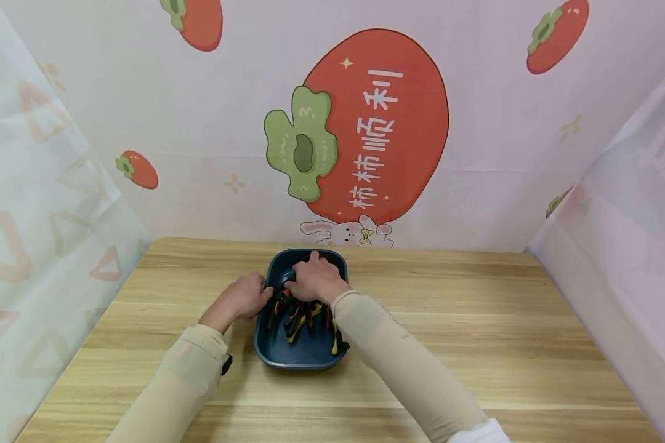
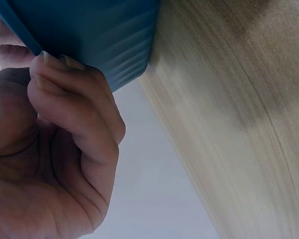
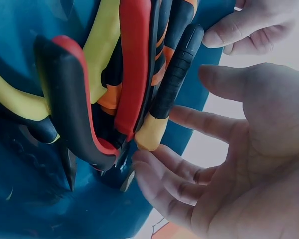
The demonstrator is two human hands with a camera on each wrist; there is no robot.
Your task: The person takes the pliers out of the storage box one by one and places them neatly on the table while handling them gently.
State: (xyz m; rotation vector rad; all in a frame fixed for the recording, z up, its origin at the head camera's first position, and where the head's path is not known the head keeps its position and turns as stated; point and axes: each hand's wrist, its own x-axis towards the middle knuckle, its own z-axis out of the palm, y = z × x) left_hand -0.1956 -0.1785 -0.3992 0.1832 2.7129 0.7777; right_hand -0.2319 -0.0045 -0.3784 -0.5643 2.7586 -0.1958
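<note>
The left hand [image 1: 245, 296] pinches the left rim of a blue plastic tray [image 1: 301, 354] on the wood-grain table [image 1: 465, 326]. In the tray lie yellow-and-black handles [image 3: 19, 99] and red-and-black-handled pliers [image 3: 133, 69]. Over its far part, the right hand [image 1: 313, 280], unclenched, holds loosely bent fingers beside a black-and-yellow handle [image 3: 175, 74]; contact is unclear.

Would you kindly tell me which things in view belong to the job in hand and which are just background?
Likely in the job:
blue bin
red-handled tool
yellow-handled tool
slim black-and-yellow handle

Just background:
wooden tabletop
printed backdrop
</note>
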